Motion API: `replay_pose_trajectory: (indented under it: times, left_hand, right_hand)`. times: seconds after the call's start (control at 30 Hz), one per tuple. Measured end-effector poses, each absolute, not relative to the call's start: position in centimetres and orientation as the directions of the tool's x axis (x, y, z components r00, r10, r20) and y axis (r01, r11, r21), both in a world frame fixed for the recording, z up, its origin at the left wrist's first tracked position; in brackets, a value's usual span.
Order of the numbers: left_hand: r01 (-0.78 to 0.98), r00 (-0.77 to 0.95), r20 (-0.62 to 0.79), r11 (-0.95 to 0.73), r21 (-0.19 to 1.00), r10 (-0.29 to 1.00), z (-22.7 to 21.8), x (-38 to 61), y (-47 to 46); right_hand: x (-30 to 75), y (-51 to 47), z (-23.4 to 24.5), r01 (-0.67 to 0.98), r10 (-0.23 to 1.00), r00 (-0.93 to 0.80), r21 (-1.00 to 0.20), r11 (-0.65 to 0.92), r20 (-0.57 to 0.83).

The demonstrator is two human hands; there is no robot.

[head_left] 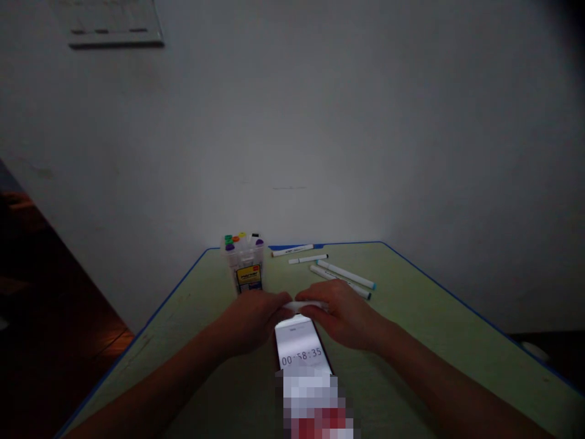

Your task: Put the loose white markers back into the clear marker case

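Note:
My left hand (258,318) and my right hand (348,312) meet at the middle of the table, fingers closed on a white marker (299,304). It lies roughly level between them, and the fingers hide both of its ends. Just below the marker, a phone (298,338) rests on the table with its lit screen reading 00:58:35; its lower part is blurred out. Behind my left hand stands a clear plastic marker case (247,259) with a yellow and blue label and several coloured caps at its top.
Loose markers lie beyond my right hand: a brown-ended marker (292,250), a black-ended marker (309,259), a light-blue-capped marker (347,274) and a dark-capped marker (340,281). The green table (439,347) has a blue edge and meets a pale wall (292,122).

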State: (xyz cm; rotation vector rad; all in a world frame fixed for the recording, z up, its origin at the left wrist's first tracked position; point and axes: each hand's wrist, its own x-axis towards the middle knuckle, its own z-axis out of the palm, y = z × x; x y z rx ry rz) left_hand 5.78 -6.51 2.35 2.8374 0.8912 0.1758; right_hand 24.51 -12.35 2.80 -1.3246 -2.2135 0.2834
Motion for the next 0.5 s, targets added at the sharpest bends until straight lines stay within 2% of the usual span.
replay_pose_trajectory:
  times: [0.27,0.5]
  left_hand:
    - [0.532,0.831,0.085,-0.830,0.169,0.550,1.87,5.59,-6.39]
    - [0.521,0.828,0.102,-0.823,0.226,0.552,1.90,5.69,-6.51]
  right_hand:
    - [24.69,-12.40,2.80,0.741,0.847,-0.437,-0.412,0.530,0.303]
    - [24.73,-12.78,3.18,0.777,0.814,-0.488,-0.269,0.569,0.316]
